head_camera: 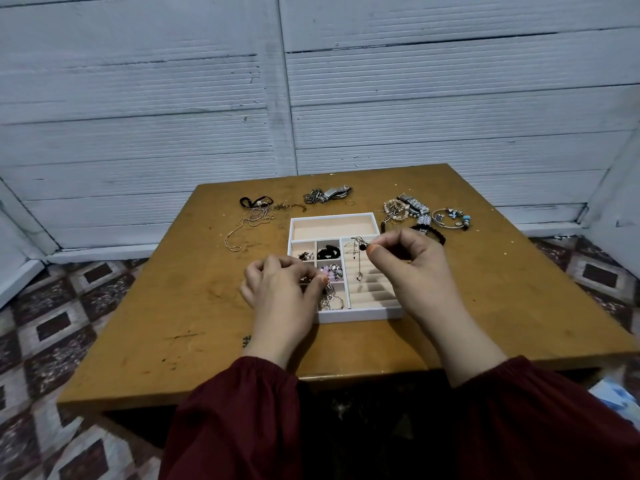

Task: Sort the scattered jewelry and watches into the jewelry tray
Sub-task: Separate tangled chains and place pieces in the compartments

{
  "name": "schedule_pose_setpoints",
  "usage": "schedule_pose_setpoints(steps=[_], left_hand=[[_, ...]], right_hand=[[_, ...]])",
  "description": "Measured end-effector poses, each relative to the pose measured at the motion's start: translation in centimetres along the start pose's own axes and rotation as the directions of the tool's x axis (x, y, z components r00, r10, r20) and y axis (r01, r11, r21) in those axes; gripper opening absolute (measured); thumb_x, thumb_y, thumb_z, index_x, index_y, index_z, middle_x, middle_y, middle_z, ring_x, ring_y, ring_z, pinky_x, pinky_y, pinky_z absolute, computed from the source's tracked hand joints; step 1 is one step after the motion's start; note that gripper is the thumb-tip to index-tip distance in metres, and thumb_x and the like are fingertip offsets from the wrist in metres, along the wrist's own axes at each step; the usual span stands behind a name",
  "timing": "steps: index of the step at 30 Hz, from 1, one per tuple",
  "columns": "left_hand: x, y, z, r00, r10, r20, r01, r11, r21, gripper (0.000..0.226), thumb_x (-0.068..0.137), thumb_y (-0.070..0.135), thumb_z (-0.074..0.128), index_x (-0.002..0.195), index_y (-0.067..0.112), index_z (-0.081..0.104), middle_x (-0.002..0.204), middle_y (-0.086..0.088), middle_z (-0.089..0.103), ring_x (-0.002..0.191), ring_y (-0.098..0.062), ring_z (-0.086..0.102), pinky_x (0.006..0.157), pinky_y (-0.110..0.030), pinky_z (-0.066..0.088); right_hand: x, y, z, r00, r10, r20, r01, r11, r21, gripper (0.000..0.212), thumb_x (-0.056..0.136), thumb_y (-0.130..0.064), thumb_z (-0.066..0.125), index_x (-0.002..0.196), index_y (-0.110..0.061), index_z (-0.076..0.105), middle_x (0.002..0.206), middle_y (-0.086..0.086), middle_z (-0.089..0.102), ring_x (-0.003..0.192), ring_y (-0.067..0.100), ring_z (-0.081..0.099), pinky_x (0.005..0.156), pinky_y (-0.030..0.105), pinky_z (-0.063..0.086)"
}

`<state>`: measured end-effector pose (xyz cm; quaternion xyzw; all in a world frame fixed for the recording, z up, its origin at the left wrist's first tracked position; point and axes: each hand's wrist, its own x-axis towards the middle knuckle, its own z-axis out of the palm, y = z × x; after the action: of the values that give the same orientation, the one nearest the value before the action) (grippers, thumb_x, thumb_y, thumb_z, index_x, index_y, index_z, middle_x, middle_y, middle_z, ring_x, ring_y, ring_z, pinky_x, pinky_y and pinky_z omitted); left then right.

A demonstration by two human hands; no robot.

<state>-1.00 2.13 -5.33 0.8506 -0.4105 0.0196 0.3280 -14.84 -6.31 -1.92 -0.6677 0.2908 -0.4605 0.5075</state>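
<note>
The brown table carries the white jewelry tray at its middle. Loose pieces lie well behind it: thin chains to the left, a metal watch at the far centre, and a heap of bracelets to the right. The 2 hands work over the tray. The right hand has thumb and forefinger pinched on a fine dangling piece with a dark bead at its top, which hangs over the ribbed ring section on the tray's right. The left hand, fingers curled, pinches a silver chain that trails into the nearest small compartment. Such chains look light, limp and quick to tangle or slip, so I judge a fingertip pinch near the bead or clasp safest, lowered slowly; the watch should be heavier and stiffer, best taken by its band
</note>
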Motion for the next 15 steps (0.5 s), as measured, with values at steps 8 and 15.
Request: schedule_pose_setpoints(steps=[8,15], left_hand=[[0.1,0.7,0.2,0.999,0.044,0.009,-0.044,0.999,0.015,0.017,0.084,0.047,0.064,0.09,0.034,0.072,0.107,0.011,0.048,0.116,-0.018,0.025,0.093,-0.032,0.015],[0.2,1.1,0.1,0.999,0.044,-0.007,-0.044,0.998,0.037,0.012,0.08,0.047,0.068,0.085,0.036,0.073,0.103,0.012,0.048,0.115,-0.017,0.025,0.089,-0.032,0.015]], right_hand=[[-0.2,0.2,-0.1,1.0,0.002,-0.001,-0.002,1.0,0.026,0.02,0.082,0.002,0.066,0.07,-0.013,0.061,0.067,-0.007,0.058,0.057,-0.007,0.05,0.058,0.008,0.041],[-0.4,0.2,-0.2,1.0,0.0,-0.002,0.0,1.0,0.005,0.021,0.082,0.0,0.067,0.07,-0.016,0.062,0.07,-0.006,0.059,0.06,-0.006,0.052,0.061,0.007,0.042]])
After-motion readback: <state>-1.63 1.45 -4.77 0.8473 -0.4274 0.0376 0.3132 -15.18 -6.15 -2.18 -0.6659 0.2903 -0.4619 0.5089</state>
